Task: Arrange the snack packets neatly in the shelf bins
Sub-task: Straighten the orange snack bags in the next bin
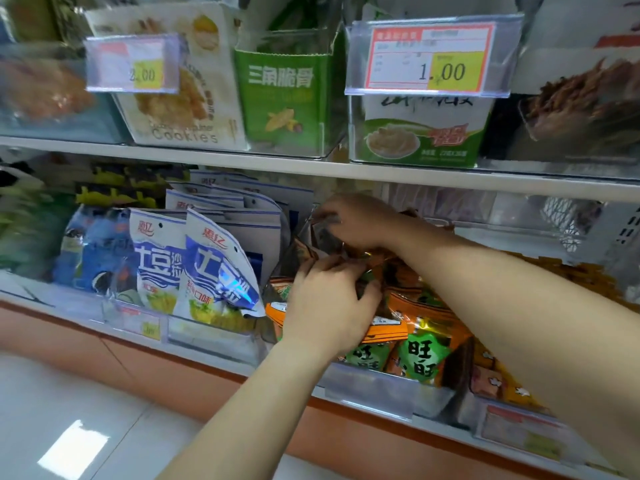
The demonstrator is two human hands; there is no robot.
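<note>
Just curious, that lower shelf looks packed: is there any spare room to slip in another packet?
Hardly. The clear bin behind the right forearm, under the upper shelf's edge, looks partly bare, though blurred. Crowded: the orange packets, which the left hand and right hand grip, lie heaped, and the blue-white packets beside them stand tight.

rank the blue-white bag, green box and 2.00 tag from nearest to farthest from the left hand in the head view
1. Blue-white bag, just left of the left hand gripping the packets, same shelf.
2. Green box, shelf above, slightly left.
3. 2.00 tag, upper shelf edge, far left.
</note>
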